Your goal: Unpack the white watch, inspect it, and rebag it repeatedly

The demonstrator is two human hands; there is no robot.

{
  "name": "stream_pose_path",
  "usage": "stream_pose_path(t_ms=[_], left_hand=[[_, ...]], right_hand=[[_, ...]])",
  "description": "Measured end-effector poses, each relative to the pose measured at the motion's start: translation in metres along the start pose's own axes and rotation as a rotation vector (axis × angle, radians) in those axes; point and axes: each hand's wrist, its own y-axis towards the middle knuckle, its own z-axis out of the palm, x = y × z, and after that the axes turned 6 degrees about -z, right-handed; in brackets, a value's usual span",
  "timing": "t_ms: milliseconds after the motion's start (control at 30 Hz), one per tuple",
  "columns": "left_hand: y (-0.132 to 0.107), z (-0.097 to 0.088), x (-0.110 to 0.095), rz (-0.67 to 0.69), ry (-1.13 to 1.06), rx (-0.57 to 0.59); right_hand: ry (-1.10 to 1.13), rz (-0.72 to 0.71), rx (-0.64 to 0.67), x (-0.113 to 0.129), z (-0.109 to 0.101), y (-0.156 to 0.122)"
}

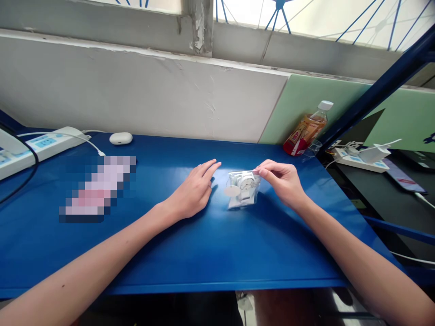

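Between my hands is a small clear plastic bag (253, 195) with a white watch (247, 182) inside, its round dial facing up. A pale round sticker (232, 190) shows on the bag's left side. My right hand (283, 181) pinches the bag's upper right corner between thumb and fingers. Left of the bag, my left hand (193, 190) is apart from it, low over the blue table, fingers stretched out and holding nothing.
A phone (102, 188), pixelated, lies on the blue table (217, 253) at left, near a white earbud case (121, 138) and a power strip (50, 142). A drink bottle (306, 129) leans at the back right. Beyond the right edge are another power strip (360, 158) and a phone (404, 175).
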Motion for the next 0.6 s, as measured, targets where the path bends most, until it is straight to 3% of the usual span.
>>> stream_pose_path(t_ms=[200,367,467,600], left_hand=[[-0.003,0.0,-0.011,0.11,-0.088,-0.111],[-0.004,0.007,-0.013,0.243,0.025,-0.006],[-0.004,0.011,-0.012,0.233,0.037,0.056],[-0.005,0.012,-0.012,0.181,0.015,0.109]], right_hand=[[-0.085,0.09,0.001,-0.006,0.01,-0.003],[-0.157,0.122,-0.02,-0.008,0.02,-0.007],[-0.226,0.104,-0.002,-0.01,0.022,-0.01],[-0.424,0.0,0.133,-0.015,0.019,-0.013]])
